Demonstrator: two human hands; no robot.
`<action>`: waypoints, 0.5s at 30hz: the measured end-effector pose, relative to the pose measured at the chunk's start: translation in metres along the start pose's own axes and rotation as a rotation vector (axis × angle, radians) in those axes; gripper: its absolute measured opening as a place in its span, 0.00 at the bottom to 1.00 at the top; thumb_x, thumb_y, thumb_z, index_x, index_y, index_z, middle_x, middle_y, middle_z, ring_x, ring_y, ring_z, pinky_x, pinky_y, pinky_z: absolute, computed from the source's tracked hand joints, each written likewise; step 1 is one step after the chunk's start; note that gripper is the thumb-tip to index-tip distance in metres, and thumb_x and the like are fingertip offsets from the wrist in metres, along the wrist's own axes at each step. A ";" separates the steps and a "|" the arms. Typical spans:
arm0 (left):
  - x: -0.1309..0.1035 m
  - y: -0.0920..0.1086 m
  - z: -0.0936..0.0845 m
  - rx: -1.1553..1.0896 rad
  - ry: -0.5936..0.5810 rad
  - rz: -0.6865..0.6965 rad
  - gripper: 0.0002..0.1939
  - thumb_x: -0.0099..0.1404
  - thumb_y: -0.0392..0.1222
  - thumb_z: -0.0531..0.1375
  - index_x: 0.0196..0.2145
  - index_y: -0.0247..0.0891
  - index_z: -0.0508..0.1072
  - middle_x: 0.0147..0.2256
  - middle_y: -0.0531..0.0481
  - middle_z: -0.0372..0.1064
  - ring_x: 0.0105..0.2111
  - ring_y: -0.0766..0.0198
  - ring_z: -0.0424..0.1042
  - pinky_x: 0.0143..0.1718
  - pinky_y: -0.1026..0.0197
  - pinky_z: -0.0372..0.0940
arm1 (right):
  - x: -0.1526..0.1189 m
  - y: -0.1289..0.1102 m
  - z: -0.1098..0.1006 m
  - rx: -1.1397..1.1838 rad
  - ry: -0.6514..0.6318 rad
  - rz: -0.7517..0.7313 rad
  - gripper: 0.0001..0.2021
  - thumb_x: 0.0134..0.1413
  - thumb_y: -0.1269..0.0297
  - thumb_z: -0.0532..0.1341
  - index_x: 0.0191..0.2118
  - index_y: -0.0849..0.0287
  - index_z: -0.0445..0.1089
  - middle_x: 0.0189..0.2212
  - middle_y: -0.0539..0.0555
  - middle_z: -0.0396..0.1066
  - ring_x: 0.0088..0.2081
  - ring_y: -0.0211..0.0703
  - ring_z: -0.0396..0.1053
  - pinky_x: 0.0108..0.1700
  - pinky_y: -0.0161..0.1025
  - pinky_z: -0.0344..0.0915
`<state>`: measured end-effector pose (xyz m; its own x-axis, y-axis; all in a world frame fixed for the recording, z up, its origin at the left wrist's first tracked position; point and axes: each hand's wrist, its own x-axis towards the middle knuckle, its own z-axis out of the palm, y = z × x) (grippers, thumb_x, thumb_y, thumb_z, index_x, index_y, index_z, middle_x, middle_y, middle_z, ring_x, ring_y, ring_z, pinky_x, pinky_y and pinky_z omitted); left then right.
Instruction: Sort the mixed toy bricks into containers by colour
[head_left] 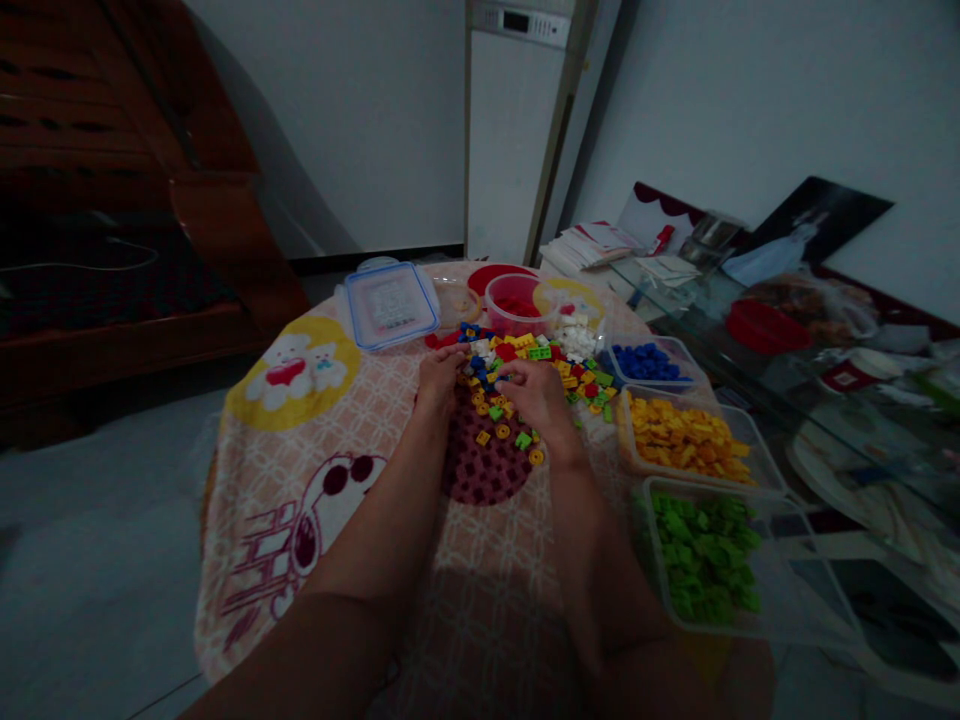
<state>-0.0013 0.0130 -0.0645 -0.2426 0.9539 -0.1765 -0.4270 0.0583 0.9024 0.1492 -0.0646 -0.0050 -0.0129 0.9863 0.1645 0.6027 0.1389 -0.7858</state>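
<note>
A mixed pile of toy building bricks point(517, 348) in yellow, red, blue, green and white lies in the middle of the table. At the pile's left edge is my left hand point(441, 378), its fingers stretched out over the bricks. My right hand point(536, 395) reaches in from the right, fingers bent and tips close together by blue bricks; anything between them is too small to make out. Several yellow round pieces point(502, 431) and a few green bricks point(523, 440) are scattered in front of the hands.
Along the right edge stand clear boxes of blue bricks point(649, 363), yellow bricks point(686, 437) and green bricks point(705, 560). Behind the pile are a round tub point(517, 322) with red pieces and a blue-rimmed lid point(392, 305). A cluttered glass table point(757, 345) adjoins on the right.
</note>
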 end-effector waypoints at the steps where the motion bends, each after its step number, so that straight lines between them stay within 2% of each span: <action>1: 0.000 0.000 0.000 -0.001 0.001 -0.003 0.08 0.49 0.32 0.63 0.29 0.35 0.80 0.27 0.50 0.77 0.28 0.67 0.72 0.35 0.65 0.68 | 0.002 0.006 -0.005 0.044 0.074 0.035 0.11 0.51 0.64 0.64 0.40 0.56 0.81 0.25 0.48 0.75 0.29 0.42 0.74 0.37 0.38 0.71; 4: -0.001 0.000 0.000 0.002 0.000 -0.018 0.09 0.48 0.33 0.63 0.30 0.35 0.80 0.28 0.50 0.76 0.28 0.67 0.72 0.36 0.64 0.68 | 0.006 0.028 -0.023 0.138 0.324 0.147 0.15 0.51 0.60 0.63 0.42 0.59 0.81 0.25 0.50 0.75 0.26 0.44 0.73 0.32 0.39 0.71; 6: 0.000 0.000 0.000 0.010 0.003 -0.016 0.09 0.48 0.34 0.64 0.30 0.35 0.80 0.27 0.50 0.76 0.28 0.67 0.72 0.35 0.64 0.68 | 0.007 0.043 -0.036 0.150 0.543 0.202 0.19 0.51 0.58 0.62 0.46 0.63 0.80 0.27 0.53 0.76 0.27 0.45 0.73 0.32 0.41 0.72; 8: 0.001 -0.001 -0.001 0.016 0.005 -0.012 0.09 0.48 0.34 0.65 0.30 0.35 0.80 0.27 0.50 0.76 0.28 0.67 0.72 0.35 0.65 0.67 | 0.008 0.058 -0.048 0.128 0.790 0.233 0.24 0.52 0.61 0.59 0.53 0.66 0.76 0.33 0.57 0.78 0.31 0.47 0.75 0.36 0.43 0.74; 10: 0.002 -0.002 -0.001 0.019 0.004 -0.013 0.08 0.48 0.34 0.64 0.30 0.35 0.80 0.27 0.50 0.76 0.28 0.68 0.72 0.34 0.65 0.66 | 0.007 0.071 -0.059 0.099 0.955 0.213 0.31 0.53 0.63 0.57 0.63 0.66 0.70 0.42 0.61 0.78 0.36 0.47 0.77 0.40 0.45 0.75; 11: 0.003 -0.002 -0.001 0.017 0.002 -0.013 0.08 0.48 0.34 0.64 0.29 0.34 0.80 0.27 0.50 0.76 0.27 0.68 0.71 0.34 0.66 0.65 | 0.007 0.076 -0.063 0.082 0.997 0.204 0.32 0.53 0.63 0.57 0.65 0.65 0.68 0.44 0.62 0.78 0.37 0.48 0.77 0.41 0.45 0.75; 13: 0.003 -0.003 -0.001 0.012 0.002 -0.013 0.09 0.48 0.33 0.63 0.29 0.34 0.80 0.27 0.50 0.76 0.27 0.68 0.71 0.33 0.66 0.65 | 0.007 0.083 -0.068 0.061 0.993 0.195 0.31 0.53 0.63 0.56 0.63 0.66 0.70 0.44 0.63 0.79 0.38 0.49 0.77 0.42 0.46 0.75; 15: 0.004 -0.004 -0.001 0.010 0.000 -0.008 0.09 0.48 0.32 0.62 0.29 0.34 0.81 0.27 0.50 0.76 0.27 0.68 0.71 0.33 0.66 0.64 | 0.007 0.084 -0.066 0.069 0.877 0.198 0.26 0.53 0.62 0.57 0.54 0.67 0.77 0.38 0.62 0.80 0.36 0.50 0.78 0.41 0.46 0.76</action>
<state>-0.0018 0.0160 -0.0689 -0.2389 0.9534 -0.1840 -0.4205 0.0693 0.9047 0.2521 -0.0514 -0.0305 0.7162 0.5747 0.3960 0.4796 0.0069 -0.8774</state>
